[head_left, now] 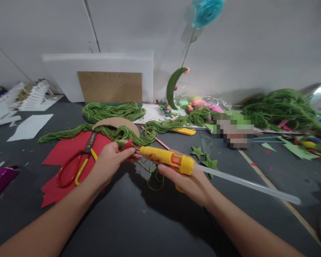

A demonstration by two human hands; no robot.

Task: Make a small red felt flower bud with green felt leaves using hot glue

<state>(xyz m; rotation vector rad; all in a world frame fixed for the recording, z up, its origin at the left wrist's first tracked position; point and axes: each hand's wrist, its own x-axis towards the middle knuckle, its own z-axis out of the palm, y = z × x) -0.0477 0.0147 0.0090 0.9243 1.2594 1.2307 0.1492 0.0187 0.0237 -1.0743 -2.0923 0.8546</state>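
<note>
Head view: a dark worktop, strewn with yarn, is backed by a white wall. A glue gun is clamped by the right hand fingers, a scrap by the left hand.

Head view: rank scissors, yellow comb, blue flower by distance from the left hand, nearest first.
From the left hand, which pinches a red piece:
1. Scissors: just to its left, on the red paper.
2. Yellow comb: to its right, mid-table.
3. Blue flower: high up, at the far back.
</note>
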